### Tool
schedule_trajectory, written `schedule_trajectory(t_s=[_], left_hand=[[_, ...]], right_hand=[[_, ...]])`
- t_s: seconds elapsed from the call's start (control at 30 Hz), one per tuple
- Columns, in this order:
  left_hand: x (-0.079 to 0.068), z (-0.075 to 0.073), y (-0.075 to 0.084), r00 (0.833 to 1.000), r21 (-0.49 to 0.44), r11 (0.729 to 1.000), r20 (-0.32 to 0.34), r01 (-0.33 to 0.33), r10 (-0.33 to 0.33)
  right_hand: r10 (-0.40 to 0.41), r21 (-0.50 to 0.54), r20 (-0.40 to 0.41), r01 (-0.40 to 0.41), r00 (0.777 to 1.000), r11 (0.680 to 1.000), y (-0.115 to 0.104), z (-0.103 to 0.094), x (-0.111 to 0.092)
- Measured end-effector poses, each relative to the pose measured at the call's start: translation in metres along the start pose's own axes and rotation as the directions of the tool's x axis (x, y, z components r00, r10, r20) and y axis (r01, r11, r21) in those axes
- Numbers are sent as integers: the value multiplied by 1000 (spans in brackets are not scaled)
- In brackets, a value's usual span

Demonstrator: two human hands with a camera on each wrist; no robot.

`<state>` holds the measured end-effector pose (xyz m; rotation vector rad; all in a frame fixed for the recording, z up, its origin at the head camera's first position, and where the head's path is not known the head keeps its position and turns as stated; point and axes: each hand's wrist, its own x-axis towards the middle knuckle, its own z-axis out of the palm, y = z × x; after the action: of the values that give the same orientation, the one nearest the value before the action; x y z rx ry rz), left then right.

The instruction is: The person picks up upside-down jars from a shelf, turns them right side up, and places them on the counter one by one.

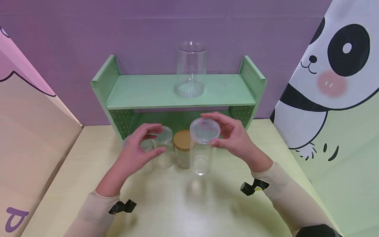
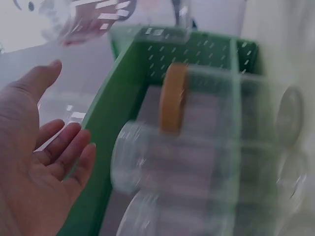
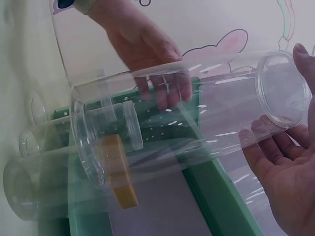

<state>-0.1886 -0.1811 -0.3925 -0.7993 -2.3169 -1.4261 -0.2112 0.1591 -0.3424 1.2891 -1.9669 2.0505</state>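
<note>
The right hand [image 1: 234, 135] pinched the tall jar [image 1: 202, 148] by its lid just above the desk [image 1: 177, 204], the left hand [image 1: 142, 148] hovered spread beside the shorter jars [image 1: 164, 146], so a level, slow lift looked wisest

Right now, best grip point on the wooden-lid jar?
Take the wooden-lid jar by its lid, from above. It stands upright, hemmed by clear jars: the short jar on its left and the tall jar on its right, so its sides look crowded.
</note>
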Motion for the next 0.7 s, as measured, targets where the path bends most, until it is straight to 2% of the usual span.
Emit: schedule_trajectory(t_s=[0.07, 0.13, 0.2, 0.23, 0.3, 0.37, 0.43, 0.47, 0.5, 0.57, 0.63, 0.7], left_hand=[[1, -10, -2, 996, 21, 1000, -86, 7, -5], [2, -19, -4, 983, 35, 999, -184, 29, -22], [4, -28, -6, 954, 28, 998, -299, 49, -38], [5, -32, -7, 931, 17, 998, -361, 57, -47], [8, -42, -10, 867, -6, 997, -494, 73, -66], [13, -52, -14, 786, -20, 997, -613, 80, -76], [18, -61, -16, 710, -17, 995, -700, 96, -81], [21, -65, -16, 679, -14, 994, -729, 106, -83], [24, -69, -14, 657, -11, 993, -749, 116, -85], [29, -73, -10, 628, -5, 990, -773, 143, -95], [33, -76, -6, 617, -10, 986, -779, 165, -111], [36, -78, -6, 613, -23, 983, -779, 184, -133]], right_hand=[[-2, 2, -5, 2, 1000, 1000, 2, -2, -1], [-4, 4, -9, 4, 1000, 1000, 4, -4, -2], [-8, 8, -12, 8, 1000, 1000, 6, -6, -3], [-6, 10, -14, 7, 1000, 1000, 7, -7, -4], [-1, 14, -20, 2, 1000, 1000, 9, -9, -5], [4, 20, -24, -3, 1000, 1000, 10, -11, -6], [10, 21, -28, -9, 1000, 1000, 12, -13, -7], [11, 22, -28, -11, 1000, 1000, 12, -13, -7], [14, 23, -29, -13, 999, 1000, 12, -14, -8], [17, 24, -31, -16, 999, 1000, 13, -15, -9], [20, 27, -33, -19, 999, 999, 15, -16, -9], [23, 29, -34, -22, 999, 999, 16, -17, -10]])
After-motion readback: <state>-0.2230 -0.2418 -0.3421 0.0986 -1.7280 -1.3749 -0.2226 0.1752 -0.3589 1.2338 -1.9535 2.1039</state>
